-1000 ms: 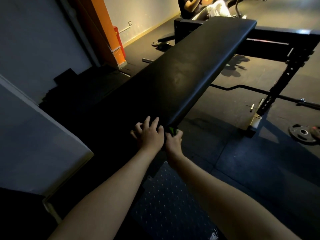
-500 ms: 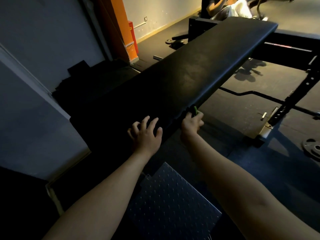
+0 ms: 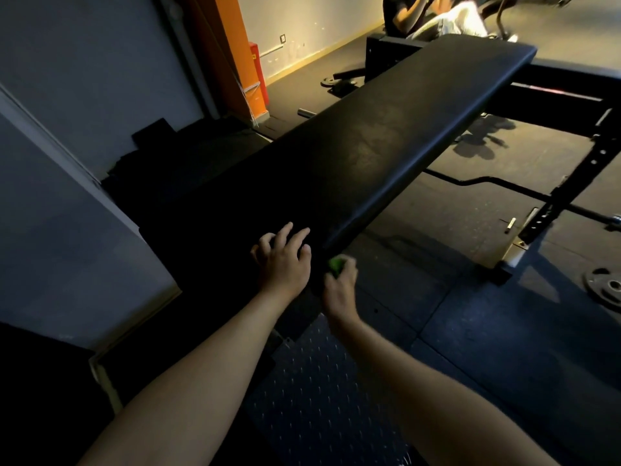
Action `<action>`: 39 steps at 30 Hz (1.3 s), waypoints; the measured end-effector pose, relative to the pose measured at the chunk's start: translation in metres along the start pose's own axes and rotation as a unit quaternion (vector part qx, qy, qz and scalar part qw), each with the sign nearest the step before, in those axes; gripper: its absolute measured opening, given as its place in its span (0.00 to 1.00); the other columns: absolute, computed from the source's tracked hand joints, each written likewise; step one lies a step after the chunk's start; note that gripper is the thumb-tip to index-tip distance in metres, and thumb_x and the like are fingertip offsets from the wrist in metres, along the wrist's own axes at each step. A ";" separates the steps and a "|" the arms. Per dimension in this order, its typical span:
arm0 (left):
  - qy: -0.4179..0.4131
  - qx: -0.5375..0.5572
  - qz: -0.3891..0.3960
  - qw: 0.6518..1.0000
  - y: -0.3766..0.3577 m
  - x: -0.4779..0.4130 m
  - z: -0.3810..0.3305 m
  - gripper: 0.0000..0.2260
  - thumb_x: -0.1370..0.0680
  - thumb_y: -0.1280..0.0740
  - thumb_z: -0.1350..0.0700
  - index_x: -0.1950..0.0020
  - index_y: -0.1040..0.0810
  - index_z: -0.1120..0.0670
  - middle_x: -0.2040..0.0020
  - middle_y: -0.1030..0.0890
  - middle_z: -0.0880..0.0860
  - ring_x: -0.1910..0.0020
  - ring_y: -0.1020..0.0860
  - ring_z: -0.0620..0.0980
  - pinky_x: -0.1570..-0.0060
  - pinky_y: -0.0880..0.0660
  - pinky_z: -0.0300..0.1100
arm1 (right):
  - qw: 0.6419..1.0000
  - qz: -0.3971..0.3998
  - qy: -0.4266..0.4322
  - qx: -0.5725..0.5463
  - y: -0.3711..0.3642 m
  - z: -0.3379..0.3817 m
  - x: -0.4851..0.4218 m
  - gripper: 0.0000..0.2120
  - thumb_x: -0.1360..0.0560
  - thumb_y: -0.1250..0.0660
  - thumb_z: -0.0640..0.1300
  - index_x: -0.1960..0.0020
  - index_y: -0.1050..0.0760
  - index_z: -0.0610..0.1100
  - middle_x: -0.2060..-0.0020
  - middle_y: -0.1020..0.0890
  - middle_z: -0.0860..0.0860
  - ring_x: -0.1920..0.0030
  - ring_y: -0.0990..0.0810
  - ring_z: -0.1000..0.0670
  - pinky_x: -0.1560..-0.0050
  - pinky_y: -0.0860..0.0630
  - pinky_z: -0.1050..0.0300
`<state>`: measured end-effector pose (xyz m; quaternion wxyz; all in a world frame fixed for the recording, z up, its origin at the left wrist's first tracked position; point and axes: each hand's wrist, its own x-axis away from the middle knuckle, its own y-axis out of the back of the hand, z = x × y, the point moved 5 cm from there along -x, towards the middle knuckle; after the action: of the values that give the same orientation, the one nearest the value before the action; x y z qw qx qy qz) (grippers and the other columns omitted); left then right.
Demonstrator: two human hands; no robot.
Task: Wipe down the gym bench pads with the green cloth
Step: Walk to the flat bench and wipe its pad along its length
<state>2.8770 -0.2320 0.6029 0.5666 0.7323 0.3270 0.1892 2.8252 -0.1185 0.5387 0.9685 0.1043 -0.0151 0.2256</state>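
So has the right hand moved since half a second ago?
Yes, the right hand with the cloth came back along the pad, down its right edge toward its near corner.

Left forearm (image 3: pixel 201 381): bare along its whole visible length, up to the wrist.
Right forearm (image 3: pixel 437 398): bare likewise, outline softened by blur.
Left hand (image 3: pixel 284 264): bare, fingers and knuckles distinct.
Right hand (image 3: pixel 339 290): bare, blurred, fine detail unreadable.

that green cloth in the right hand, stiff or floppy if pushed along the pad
Probably floppy: the green cloth is wadded so small that only a bit shows past the right hand. Likely light, since one hand's grip encloses most of it. Pushed along the bench pad, it may bunch rather than slide flat.
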 end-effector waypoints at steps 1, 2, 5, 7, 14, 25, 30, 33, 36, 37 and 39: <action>-0.001 0.001 -0.001 1.000 -0.001 0.000 0.001 0.19 0.17 0.44 0.45 0.26 0.32 0.39 0.21 0.39 0.44 0.28 0.42 0.52 0.28 0.48 0.54 | 0.999 -0.042 -0.011 -0.002 0.014 0.005 -0.017 0.19 0.24 0.40 0.36 0.46 0.36 0.60 0.42 0.34 0.48 0.42 0.29 0.42 0.41 0.25 0.38; -0.001 0.003 -0.003 1.000 -0.001 0.001 0.001 0.19 0.17 0.43 0.45 0.26 0.31 0.39 0.21 0.38 0.44 0.28 0.42 0.52 0.28 0.48 0.53 | 0.997 -0.080 -0.021 -0.008 0.029 0.013 -0.035 0.18 0.23 0.40 0.37 0.42 0.36 0.59 0.40 0.36 0.47 0.40 0.31 0.42 0.39 0.26 0.37; 0.003 -0.002 -0.009 1.000 -0.002 0.000 -0.001 0.19 0.17 0.43 0.45 0.26 0.31 0.39 0.22 0.38 0.44 0.27 0.42 0.51 0.28 0.49 0.52 | 0.995 -0.091 -0.007 -0.024 0.053 0.040 -0.080 0.13 0.20 0.39 0.46 0.41 0.36 0.61 0.38 0.40 0.51 0.36 0.35 0.43 0.37 0.27 0.38; 0.004 -0.005 -0.012 1.000 -0.001 0.000 -0.002 0.18 0.17 0.43 0.46 0.26 0.31 0.39 0.22 0.38 0.45 0.27 0.42 0.52 0.29 0.49 0.53 | 0.999 -0.053 -0.009 -0.007 0.044 0.048 -0.084 0.11 0.20 0.39 0.46 0.39 0.33 0.57 0.37 0.40 0.50 0.35 0.38 0.43 0.34 0.30 0.39; 0.034 0.020 -0.026 0.999 0.001 -0.002 -0.006 0.17 0.16 0.47 0.47 0.29 0.28 0.39 0.23 0.35 0.43 0.27 0.40 0.50 0.29 0.49 0.52 | 0.999 -0.029 -0.010 -0.021 -0.004 0.017 -0.014 0.16 0.21 0.42 0.36 0.40 0.33 0.54 0.41 0.37 0.50 0.37 0.35 0.44 0.35 0.30 0.42; 0.009 -0.007 0.012 1.000 -0.008 -0.025 -0.042 0.21 0.17 0.47 0.39 0.24 0.35 0.40 0.22 0.38 0.47 0.24 0.44 0.54 0.26 0.49 0.59 | 0.994 -0.104 0.014 0.044 0.075 0.023 -0.102 0.16 0.21 0.39 0.44 0.40 0.35 0.62 0.39 0.39 0.49 0.39 0.31 0.42 0.37 0.27 0.38; 0.001 -0.038 0.007 0.999 -0.015 -0.025 -0.039 0.26 0.21 0.45 0.33 0.24 0.36 0.38 0.21 0.41 0.47 0.25 0.45 0.56 0.27 0.51 0.60 | 0.983 -0.069 0.044 0.167 0.072 0.025 -0.146 0.08 0.20 0.41 0.53 0.47 0.35 0.67 0.38 0.41 0.51 0.39 0.31 0.42 0.36 0.28 0.38; 0.004 -0.051 0.005 0.999 -0.017 -0.026 -0.042 0.25 0.21 0.43 0.34 0.24 0.37 0.38 0.21 0.41 0.47 0.24 0.45 0.56 0.27 0.51 0.61 | 0.980 -0.043 0.075 0.177 0.053 0.024 -0.116 0.12 0.19 0.42 0.50 0.50 0.36 0.70 0.39 0.40 0.52 0.38 0.32 0.41 0.37 0.28 0.36; 0.015 -0.056 0.001 0.998 -0.016 -0.026 -0.043 0.24 0.20 0.43 0.35 0.25 0.37 0.38 0.21 0.41 0.47 0.24 0.45 0.56 0.27 0.50 0.60 | 0.982 -0.031 0.100 0.157 0.039 0.019 -0.084 0.13 0.18 0.43 0.45 0.44 0.35 0.65 0.40 0.38 0.48 0.40 0.30 0.41 0.38 0.26 0.37; 0.021 -0.059 0.003 0.998 -0.016 -0.026 -0.045 0.24 0.20 0.42 0.36 0.25 0.37 0.38 0.22 0.40 0.47 0.25 0.45 0.56 0.28 0.50 0.60 | 0.983 -0.023 0.109 0.146 0.037 0.018 -0.076 0.12 0.18 0.43 0.43 0.41 0.35 0.60 0.40 0.37 0.46 0.42 0.28 0.42 0.39 0.25 0.39; 0.039 -0.059 0.003 0.997 -0.014 -0.030 -0.055 0.23 0.21 0.40 0.38 0.26 0.35 0.40 0.23 0.39 0.48 0.26 0.44 0.56 0.28 0.48 0.58 | 0.986 0.011 0.114 0.122 0.043 0.019 -0.074 0.11 0.19 0.41 0.41 0.38 0.32 0.53 0.41 0.34 0.45 0.43 0.28 0.43 0.39 0.25 0.41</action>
<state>2.8163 -0.2123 0.6082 0.5952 0.6906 0.3346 0.2385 2.7405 -0.1165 0.5603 0.9414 0.1951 0.1216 0.2466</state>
